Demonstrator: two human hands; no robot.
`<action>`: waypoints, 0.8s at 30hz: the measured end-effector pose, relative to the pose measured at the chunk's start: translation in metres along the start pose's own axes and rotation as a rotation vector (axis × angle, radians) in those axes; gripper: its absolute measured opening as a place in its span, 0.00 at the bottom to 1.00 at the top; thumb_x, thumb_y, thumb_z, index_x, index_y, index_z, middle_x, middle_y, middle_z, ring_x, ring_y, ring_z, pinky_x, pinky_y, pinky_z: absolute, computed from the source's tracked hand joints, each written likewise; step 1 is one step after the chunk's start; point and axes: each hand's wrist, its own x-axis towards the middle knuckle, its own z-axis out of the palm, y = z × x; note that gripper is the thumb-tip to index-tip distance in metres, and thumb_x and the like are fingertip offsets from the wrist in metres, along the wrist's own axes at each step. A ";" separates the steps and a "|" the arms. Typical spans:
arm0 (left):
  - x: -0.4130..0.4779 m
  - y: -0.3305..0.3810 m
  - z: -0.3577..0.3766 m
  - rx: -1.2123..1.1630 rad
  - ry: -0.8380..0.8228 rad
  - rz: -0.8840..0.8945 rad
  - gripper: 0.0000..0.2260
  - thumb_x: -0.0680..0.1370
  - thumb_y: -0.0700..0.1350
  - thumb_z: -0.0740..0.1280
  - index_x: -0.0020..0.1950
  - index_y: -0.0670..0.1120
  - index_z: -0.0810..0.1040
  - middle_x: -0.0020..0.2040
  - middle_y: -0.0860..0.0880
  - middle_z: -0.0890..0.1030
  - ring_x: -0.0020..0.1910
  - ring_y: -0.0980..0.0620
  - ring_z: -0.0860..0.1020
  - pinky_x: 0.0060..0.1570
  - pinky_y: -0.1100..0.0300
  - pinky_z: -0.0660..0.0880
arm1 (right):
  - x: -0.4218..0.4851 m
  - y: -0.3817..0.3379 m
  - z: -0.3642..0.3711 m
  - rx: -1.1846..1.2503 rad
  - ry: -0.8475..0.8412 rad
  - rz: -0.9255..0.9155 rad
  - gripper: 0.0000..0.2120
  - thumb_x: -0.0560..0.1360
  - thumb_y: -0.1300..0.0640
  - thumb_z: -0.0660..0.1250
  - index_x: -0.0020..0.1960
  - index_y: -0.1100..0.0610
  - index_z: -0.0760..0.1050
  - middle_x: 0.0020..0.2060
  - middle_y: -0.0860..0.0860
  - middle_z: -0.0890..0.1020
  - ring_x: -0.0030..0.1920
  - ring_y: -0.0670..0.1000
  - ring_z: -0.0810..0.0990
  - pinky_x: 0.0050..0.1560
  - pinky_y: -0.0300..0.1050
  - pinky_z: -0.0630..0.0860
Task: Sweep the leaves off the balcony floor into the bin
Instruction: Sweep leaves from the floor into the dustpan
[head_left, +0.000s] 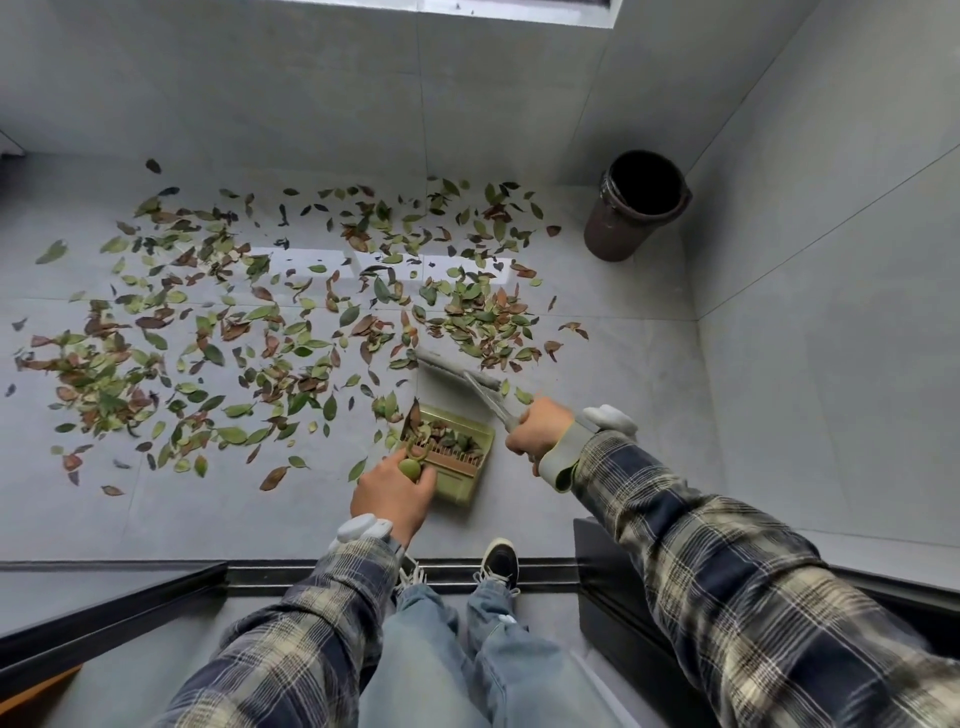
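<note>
While the left hand (395, 491) curls its fingers round the one dustpan's (464, 486) handle at lower centre, the right hand (537, 431) grips the one broom (452, 368). Sweeping looks barely begun: few leaves (478, 317) lie in the pan, uncountably many across the mid-frame floor (623, 364). Next, the broom should draw more in. One bin (636, 208) stands upper right.
</note>
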 end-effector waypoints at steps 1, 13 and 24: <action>0.001 0.000 0.000 -0.001 0.001 -0.002 0.09 0.75 0.55 0.65 0.50 0.52 0.80 0.44 0.44 0.82 0.40 0.45 0.74 0.40 0.59 0.71 | 0.002 0.003 0.005 -0.022 -0.021 0.002 0.15 0.71 0.59 0.66 0.56 0.63 0.78 0.47 0.58 0.84 0.46 0.58 0.84 0.53 0.51 0.83; -0.012 -0.015 -0.005 -0.013 -0.033 0.010 0.05 0.76 0.53 0.67 0.45 0.52 0.78 0.38 0.48 0.78 0.39 0.45 0.75 0.40 0.58 0.72 | -0.032 0.017 -0.035 -0.021 -0.062 -0.029 0.03 0.68 0.61 0.69 0.41 0.60 0.78 0.31 0.54 0.77 0.33 0.55 0.76 0.40 0.47 0.75; -0.030 0.023 -0.024 0.027 -0.024 0.083 0.07 0.77 0.53 0.67 0.45 0.51 0.80 0.38 0.48 0.80 0.38 0.46 0.77 0.38 0.59 0.72 | -0.064 0.067 -0.069 0.266 -0.007 -0.033 0.03 0.74 0.65 0.65 0.42 0.63 0.73 0.34 0.57 0.78 0.35 0.56 0.79 0.38 0.44 0.72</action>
